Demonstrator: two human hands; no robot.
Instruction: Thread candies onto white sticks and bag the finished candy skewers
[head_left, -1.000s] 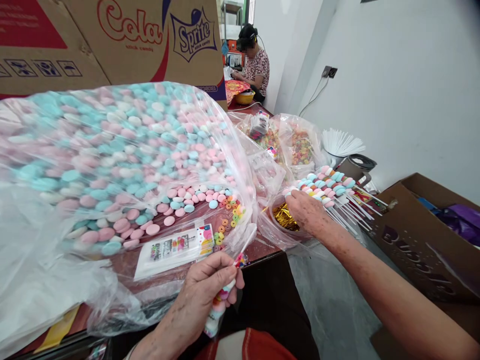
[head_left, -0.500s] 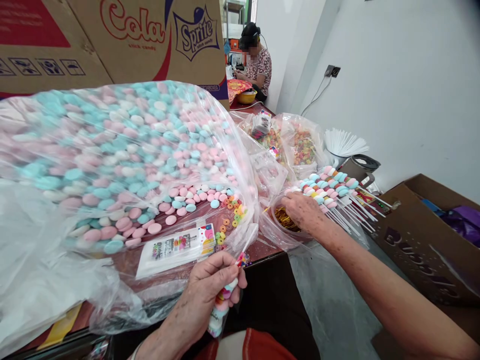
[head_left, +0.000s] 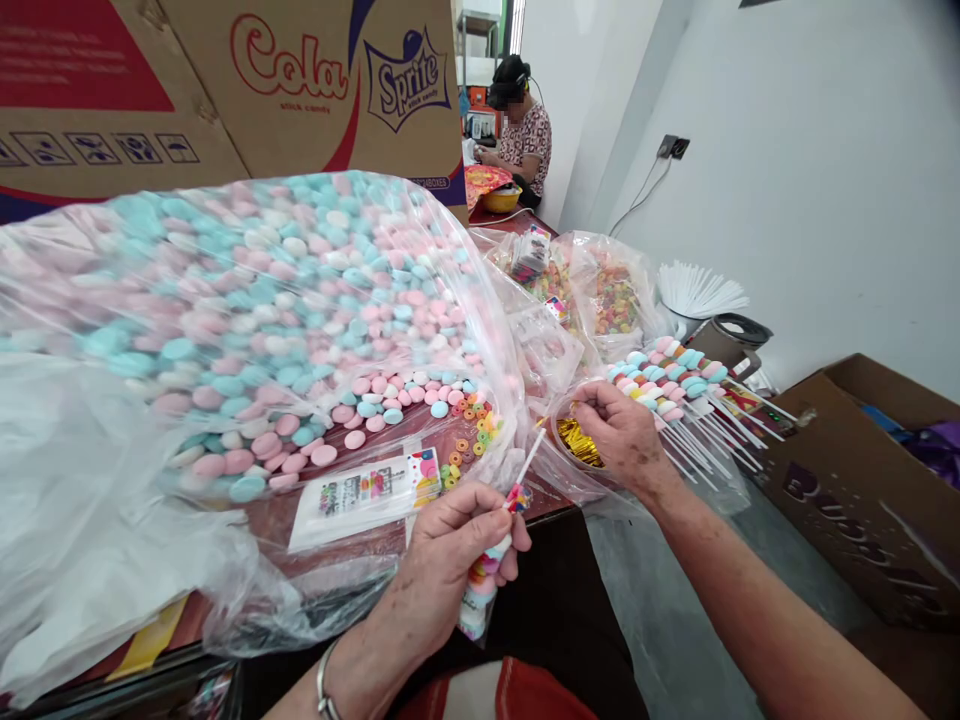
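My left hand [head_left: 469, 535] is closed around a candy skewer [head_left: 480, 600] in a clear printed wrapper, held head down. Its white stick [head_left: 532, 455] points up past the gathered, colourful wrapper end. My right hand [head_left: 619, 430] is at the rim of a round plastic tub [head_left: 556, 445] of gold twist ties [head_left: 579, 443]. Its thumb and forefinger are pinched, seemingly on one thin gold tie, mostly hidden by the fingers. Just beyond that hand lies a pile of candy skewers [head_left: 667, 375] in pink, blue and white, their sticks toward me.
A large clear bag of pastel candies [head_left: 300, 270] covers the left of the table. Printed wrappers [head_left: 360, 495] and ring candies [head_left: 469, 435] lie in front. A mug [head_left: 731, 340], white sticks [head_left: 701, 290] and an open carton [head_left: 847, 490] are at right. A co-worker [head_left: 525, 135] sits behind.
My right hand has risen a little from among the gold ties, its fingers now pinched at the tub's rim. My left hand, still gripping the wrapped skewer, has shifted right and slightly up.
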